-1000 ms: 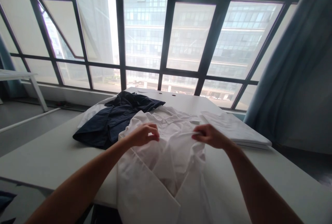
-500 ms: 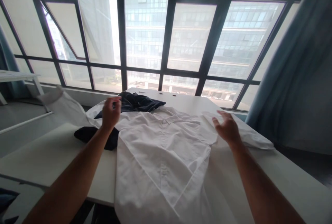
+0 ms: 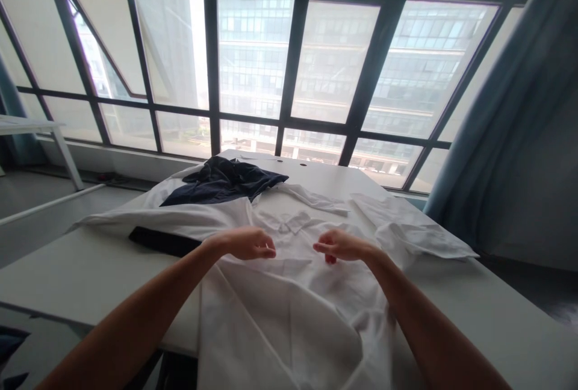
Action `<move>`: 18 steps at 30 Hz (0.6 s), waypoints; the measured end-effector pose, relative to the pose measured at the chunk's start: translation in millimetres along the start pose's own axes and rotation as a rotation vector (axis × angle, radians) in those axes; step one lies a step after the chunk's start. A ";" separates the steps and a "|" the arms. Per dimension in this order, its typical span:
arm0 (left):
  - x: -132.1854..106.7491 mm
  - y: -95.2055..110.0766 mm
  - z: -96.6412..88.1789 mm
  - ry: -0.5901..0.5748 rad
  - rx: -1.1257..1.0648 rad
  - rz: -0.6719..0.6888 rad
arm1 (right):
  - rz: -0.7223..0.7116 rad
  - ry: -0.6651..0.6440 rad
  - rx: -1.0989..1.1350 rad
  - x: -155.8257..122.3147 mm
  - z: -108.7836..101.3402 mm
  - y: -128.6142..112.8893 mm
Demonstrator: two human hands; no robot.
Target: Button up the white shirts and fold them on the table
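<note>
A white collared shirt (image 3: pixel 280 324) lies front up, with its lower part spreading over the table's near edge. My left hand (image 3: pixel 250 242) is just below the collar (image 3: pixel 291 221), its fingers curled and closed on the shirt's fabric. Opposite it, my right hand (image 3: pixel 341 245) also has bent fingers on the shirt front; the fingertips are partly hidden. Between the hands the cloth makes a fold, and below them it bulges in loose, slightly blurred waves. A white sleeve (image 3: pixel 406 236) stretches to the right.
Dark navy clothing (image 3: pixel 221 179) is heaped on white fabric at the back left. A black piece of cloth (image 3: pixel 165 241) lies left of my hand. The white table (image 3: pixel 501 312) reaches toward large windows. A blue curtain (image 3: pixel 487 131) hangs at right; another white table (image 3: pixel 31 125) stands at left.
Both hands have come inward and down to the shirt front. The white cloth that was flying up on the left now lies on the table, partly covering the black piece.
</note>
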State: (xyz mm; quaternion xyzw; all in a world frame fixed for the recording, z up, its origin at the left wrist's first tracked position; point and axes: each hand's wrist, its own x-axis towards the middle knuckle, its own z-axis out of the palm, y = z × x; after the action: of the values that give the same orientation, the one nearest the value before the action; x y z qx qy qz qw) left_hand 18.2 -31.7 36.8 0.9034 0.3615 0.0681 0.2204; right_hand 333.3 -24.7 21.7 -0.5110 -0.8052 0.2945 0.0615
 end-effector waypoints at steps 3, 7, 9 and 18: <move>-0.6 3.9 -1.1 -0.006 -0.084 -0.017 | 0.087 -0.037 0.031 1.4 4.6 -5.9; 4.8 -6.0 0.7 0.209 0.268 -0.396 | -0.016 0.378 -0.194 14.7 24.2 -13.6; 6.2 -12.1 -0.1 0.221 0.420 -0.580 | -0.139 0.430 -0.241 21.3 32.8 -17.0; 11.6 -12.0 5.0 0.439 0.247 -0.324 | -0.050 0.459 -0.192 27.5 38.7 -22.1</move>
State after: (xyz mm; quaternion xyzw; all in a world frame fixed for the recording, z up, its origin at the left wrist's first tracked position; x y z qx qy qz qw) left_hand 20.6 -17.9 26.5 0.8175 0.5456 0.1811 0.0336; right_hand 287.5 -23.7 -3.7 -0.5481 -0.8067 0.0911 0.2013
